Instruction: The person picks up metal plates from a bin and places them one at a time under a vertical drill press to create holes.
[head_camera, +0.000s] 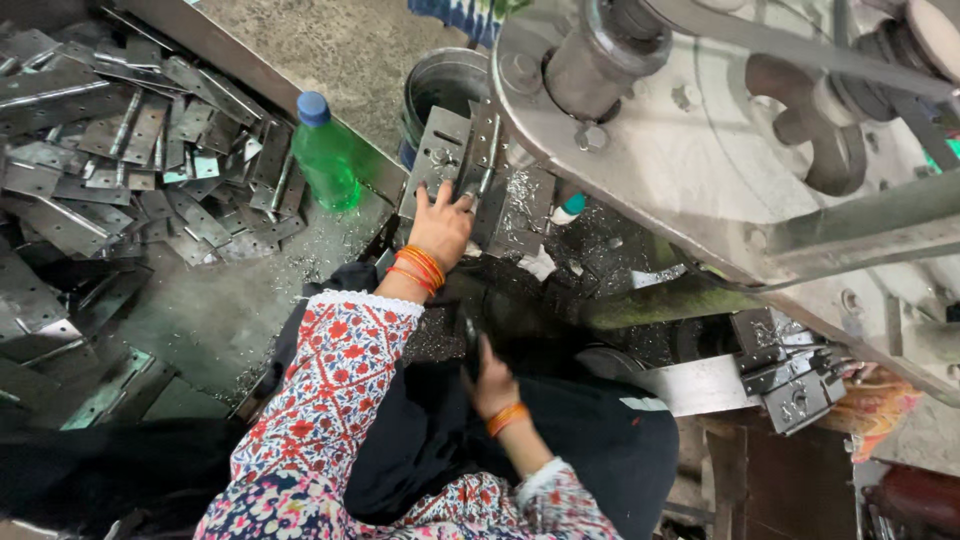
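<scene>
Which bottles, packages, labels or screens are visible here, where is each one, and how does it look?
Green bottle: stands left of the left hand, beside the pile of metal plates; clear green plastic, blue cap, no label visible.
Metal can: behind the left hand; round, open, grey with a blue base.
Small tube: right of the left hand; white with a teal tip.
Labels, signs, screens: none visible.

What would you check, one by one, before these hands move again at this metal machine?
1. Left hand resting on the hinge plates by the machine: ok.
2. Right hand low over the dark lap, grip blurred: cannot tell.
3. Fingers away from the big metal wheel: ok.
4. Green bottle upright and capped: ok.
5. Loose plates heaped in the pile at left: ok.
</scene>
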